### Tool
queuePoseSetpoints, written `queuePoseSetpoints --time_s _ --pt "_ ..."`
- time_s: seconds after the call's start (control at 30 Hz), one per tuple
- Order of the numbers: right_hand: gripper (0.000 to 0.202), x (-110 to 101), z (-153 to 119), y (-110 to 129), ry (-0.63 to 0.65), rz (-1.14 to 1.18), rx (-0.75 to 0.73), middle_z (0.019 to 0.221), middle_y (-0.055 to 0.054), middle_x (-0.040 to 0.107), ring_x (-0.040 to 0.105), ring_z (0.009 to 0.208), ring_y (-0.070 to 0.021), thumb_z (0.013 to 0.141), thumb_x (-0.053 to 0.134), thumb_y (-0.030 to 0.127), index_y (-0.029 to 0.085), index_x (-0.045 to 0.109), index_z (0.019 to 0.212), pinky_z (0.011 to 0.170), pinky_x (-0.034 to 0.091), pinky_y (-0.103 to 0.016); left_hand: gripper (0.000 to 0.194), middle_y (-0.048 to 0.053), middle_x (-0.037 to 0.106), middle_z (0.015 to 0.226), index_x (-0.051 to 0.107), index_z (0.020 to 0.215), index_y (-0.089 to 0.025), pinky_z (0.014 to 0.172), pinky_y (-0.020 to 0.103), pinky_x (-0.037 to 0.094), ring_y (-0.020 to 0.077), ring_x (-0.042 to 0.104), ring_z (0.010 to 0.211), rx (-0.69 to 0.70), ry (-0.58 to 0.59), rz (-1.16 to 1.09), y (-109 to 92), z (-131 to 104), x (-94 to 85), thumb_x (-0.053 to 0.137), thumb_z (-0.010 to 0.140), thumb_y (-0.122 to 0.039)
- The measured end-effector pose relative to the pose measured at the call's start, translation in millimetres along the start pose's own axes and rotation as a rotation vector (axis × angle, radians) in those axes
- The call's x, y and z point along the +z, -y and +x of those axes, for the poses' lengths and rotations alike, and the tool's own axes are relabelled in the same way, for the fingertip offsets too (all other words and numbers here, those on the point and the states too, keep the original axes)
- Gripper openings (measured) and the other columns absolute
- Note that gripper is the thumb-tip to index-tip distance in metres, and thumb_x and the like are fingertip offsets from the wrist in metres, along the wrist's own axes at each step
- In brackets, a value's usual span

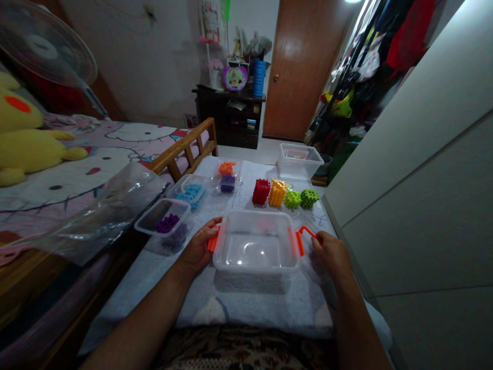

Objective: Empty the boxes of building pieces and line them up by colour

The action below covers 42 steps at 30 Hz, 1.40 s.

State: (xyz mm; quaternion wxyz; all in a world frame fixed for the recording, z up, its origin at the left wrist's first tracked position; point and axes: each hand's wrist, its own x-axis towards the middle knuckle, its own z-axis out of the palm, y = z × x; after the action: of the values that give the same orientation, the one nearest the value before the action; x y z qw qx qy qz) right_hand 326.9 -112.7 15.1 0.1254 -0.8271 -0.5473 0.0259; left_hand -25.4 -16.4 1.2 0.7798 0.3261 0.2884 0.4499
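A person's two bare hands are working over a table draped in pale cloth [150, 293], with a clear plastic box [256, 252] sitting between them at the near side, directly in front of the person. The left hand [201, 244] is closing around the box's left end at an orange clip [212, 242], while the right hand [334, 257] is pinching the free end of an orange handle [310, 233] that is angling out from the opposite end. Just beyond the box, a red block [261, 191], a yellow block [278, 193], a lime block [292, 199] and a dark green block [309, 198] are standing in a row. To the left, small tubs are holding purple pieces [168, 223] and blue pieces [190, 193]; behind the blocks, a larger clear bin [300, 167] is resting at the table's far end.
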Motion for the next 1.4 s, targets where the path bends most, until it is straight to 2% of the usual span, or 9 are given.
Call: queuePoseSetpoints --time_s 0.17,0.3,0.53,0.63,0.73,0.9,1.0,1.13,1.4 --pt "0.028 -5.5 9.6 3.3 -0.099 0.218 -0.043 0.094 -0.013 0.074 0.066 0.083 -0.0229 0.088 0.049 0.036 0.017 0.070 0.089 0.075 0.046 -0.033 0.048 0.006 0.074 0.094 0.061 0.113 -0.017 0.069 0.030 0.055 0.0204 0.069 0.076 0.048 -0.126 0.128 -1.7 -7.0 8.2 0.076 0.077 -0.045" --pt "0.034 -11.8 27.5 18.6 -0.144 0.409 -0.118 0.099 -0.013 0.072 0.066 0.088 -0.0244 0.088 0.048 0.042 0.016 0.069 0.095 0.081 0.049 -0.036 0.043 0.004 0.070 0.088 0.069 0.104 -0.020 0.065 0.029 0.050 0.0208 0.063 0.075 0.172 -0.322 0.466 -8.7 -12.7 17.4 0.066 0.084 -0.058" --pt "0.024 6.3 44.5 36.8 -0.106 0.166 -0.140 0.103 -0.013 0.072 0.064 0.092 -0.0227 0.091 0.049 0.026 0.015 0.068 0.100 0.083 0.043 -0.032 0.028 0.006 0.064 0.107 0.070 0.105 -0.022 0.099 0.033 0.044 0.0256 0.058 0.106 0.717 -0.487 0.999 -52.9 -20.9 44.3 0.063 0.088 -0.041" --pt "0.019 13.1 40.1 38.9 -0.020 0.058 -0.078 0.093 -0.009 0.071 0.062 0.081 -0.0180 0.093 0.050 0.024 0.018 0.068 0.095 0.069 0.036 -0.028 0.028 0.005 0.065 0.106 0.066 0.110 -0.021 0.095 0.038 0.048 0.0238 0.061 0.099 0.757 -0.366 1.272 -79.3 -6.9 68.5 0.059 0.088 -0.038" --pt "0.017 15.6 38.3 39.4 -0.017 0.020 -0.066 0.090 -0.007 0.070 0.060 0.077 -0.0163 0.095 0.051 0.024 0.019 0.067 0.091 0.064 0.030 -0.028 0.031 0.007 0.067 0.113 0.063 0.114 -0.019 0.099 0.041 0.048 0.0253 0.062 0.106 0.684 -0.125 1.528 -95.3 30.4 91.4 0.057 0.088 -0.035" --pt "0.018 24.6 46.4 30.2 -0.079 0.019 -0.066 0.099 -0.008 0.071 0.061 0.082 -0.0185 0.097 0.052 0.027 0.018 0.067 0.099 0.068 0.034 -0.029 0.058 0.016 0.054 0.144 0.052 0.135 -0.013 0.115 0.038 0.036 0.0282 0.049 0.136 0.389 0.201 1.926 -89.6 111.8 113.7 0.068 0.081 -0.029" --pt "0.017 32.2 51.7 22.5 -0.114 0.010 -0.090 0.101 -0.011 0.070 0.061 0.089 -0.0210 0.095 0.055 0.026 0.015 0.068 0.100 0.077 0.038 -0.029 0.074 0.018 0.044 0.154 0.044 0.142 -0.012 0.117 0.034 0.033 0.0277 0.041 0.143 0.250 0.296 2.072 -78.2 149.0 116.7 0.074 0.077 -0.029" --pt "0.017 38.4 53.9 17.4 -0.139 -0.012 -0.133 0.098 -0.011 0.069 0.059 0.092 -0.0228 0.094 0.057 0.024 0.014 0.069 0.099 0.084 0.040 -0.031 0.080 0.017 0.047 0.151 0.045 0.139 -0.014 0.111 0.030 0.038 0.0277 0.045 0.140 0.132 0.343 2.158 -67.8 179.4 116.7 0.080 0.070 -0.034" --pt "0.016 40.0 52.9 17.2 -0.165 -0.011 -0.159 0.098 -0.012 0.068 0.059 0.093 -0.0236 0.091 0.058 0.020 0.015 0.070 0.099 0.087 0.040 -0.032 0.074 0.009 0.065 0.131 0.052 0.130 -0.019 0.091 0.026 0.049 0.0243 0.063 0.115 -0.012 0.430 2.148 -61.7 196.2 127.7 0.083 0.064 -0.034"
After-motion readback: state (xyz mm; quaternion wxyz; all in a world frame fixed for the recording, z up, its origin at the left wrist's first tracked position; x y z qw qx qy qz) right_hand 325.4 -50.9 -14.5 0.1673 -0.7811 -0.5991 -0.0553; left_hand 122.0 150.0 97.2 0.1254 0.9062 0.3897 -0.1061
